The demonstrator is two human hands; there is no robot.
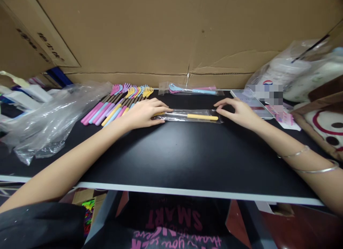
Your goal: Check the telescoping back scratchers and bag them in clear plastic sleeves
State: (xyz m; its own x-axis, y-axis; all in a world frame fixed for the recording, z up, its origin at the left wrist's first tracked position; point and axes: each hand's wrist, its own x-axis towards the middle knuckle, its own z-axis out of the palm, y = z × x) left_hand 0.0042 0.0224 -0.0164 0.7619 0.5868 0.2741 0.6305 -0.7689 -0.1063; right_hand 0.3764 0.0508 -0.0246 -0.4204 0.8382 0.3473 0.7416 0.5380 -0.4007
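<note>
A yellow back scratcher [203, 117] lies lengthwise in a clear plastic sleeve [182, 115] on the black table. My left hand [147, 113] is closed around the sleeve's left end, with its fingers along the far side and its thumb along the near side. It partly hides the scratcher's yellow head. At the right end, the thumb and index finger of my right hand [235, 111] pinch the sleeve's edge. Beyond them lies a sleeve holding pink and blue back scratchers [193, 89]. Several loose back scratchers [115, 106], in pink, blue, purple and yellow, lie side by side left of my left hand.
Crumpled clear plastic [53, 116] covers the table's left side. At the right are a phone-like flat device [253, 103], a pink-and-white packet [284, 116] and a lidded cup [286, 72] in a plastic bag. A cardboard wall [160, 34] rises behind the table [171, 156].
</note>
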